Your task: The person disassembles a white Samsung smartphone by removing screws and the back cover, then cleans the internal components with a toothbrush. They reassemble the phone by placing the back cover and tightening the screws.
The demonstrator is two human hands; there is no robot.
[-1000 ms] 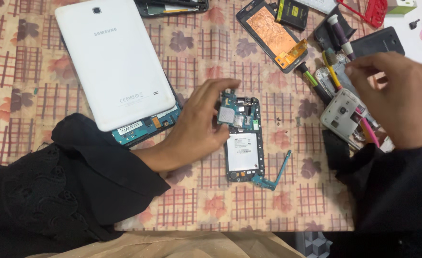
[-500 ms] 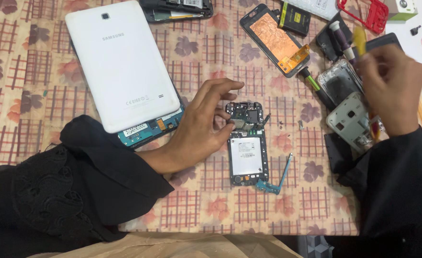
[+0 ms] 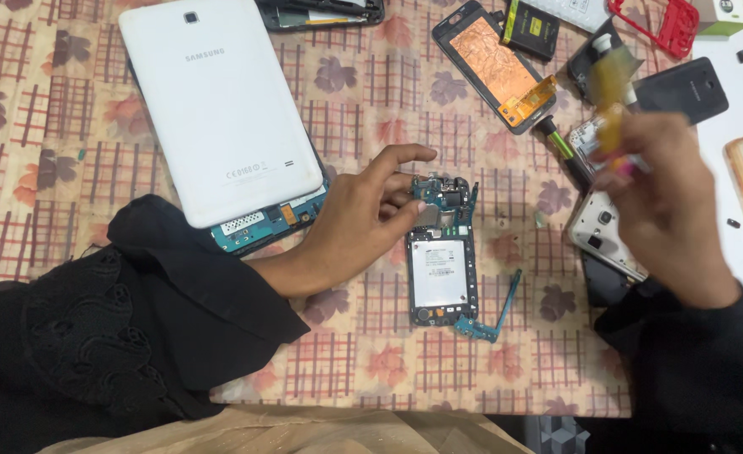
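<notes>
Opened phone: a stripped black phone frame with a bare green circuit board at its far end and a silver battery with a white label (image 3: pixel 443 269) lies in the middle of the cloth, long side running near to far.
Loose part: a small teal circuit strip (image 3: pixel 491 319) lies just right of the phone's near end, touching it.
Left hand: the left hand (image 3: pixel 359 223) comes in from the left, fingers half curled, thumb and fingertips pinching at the board's far-left corner; forefinger stretched out above it.
Right hand: the right hand (image 3: pixel 666 202) is raised at the right, fingers closed round a blurred yellow-handled tool (image 3: pixel 611 84); the tool's tip cannot be made out.
Tablet: a white tablet back cover with a grey rectangular marking (image 3: pixel 220 105) lies far left, tilted, over a teal board that shows at its near edge.
Far side: a phone screen panel backed with copper foil (image 3: pixel 502 67) lies right of centre; a small black and yellow battery pack (image 3: pixel 531 29) just beyond it; a red plastic phone frame (image 3: pixel 661 21) at the far right.
Right side: a dark grey phone back cover (image 3: pixel 682 88) lies beyond the right hand; a silver phone chassis (image 3: pixel 602 231) partly under it.
Surface: a beige tablecloth with red checks and flowers (image 3: pixel 77 126).
</notes>
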